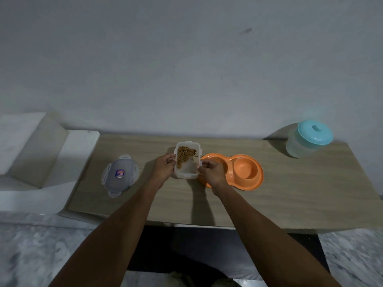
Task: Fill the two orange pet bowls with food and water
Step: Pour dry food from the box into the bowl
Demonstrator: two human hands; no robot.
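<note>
I have both hands on the clear food container (pixel 187 171), one at each long side: the left hand (pixel 163 165) grips its left wall and the right hand (pixel 211 170) its right wall, with the fingers (pixel 204 163) curled over the rim. I judge the two-sided hold is there to keep an open, loose load steady and to steer the tip when pouring. The kibble (pixel 184 155) is heaped at the far end and along the left wall, and the near end shows bare plastic, so the box seems to lean away from me. I cannot tell whether its base rests on the worktop (pixel 300 183) or is just clear of it. The orange double bowl (pixel 253 183) lies just right of the container. My right hand covers much of its left basin (pixel 215 158), and the right basin (pixel 246 167) looks empty. That closeness keeps the carry short, so I take this as the start of the food pour, with neither basin filled yet. The container's lid (pixel 120 175) lies flat to the left, out of the pouring path. The teal-lidded jar (pixel 308 139) stands closed at the far right, well apart, and I guess it holds the water for later.
</note>
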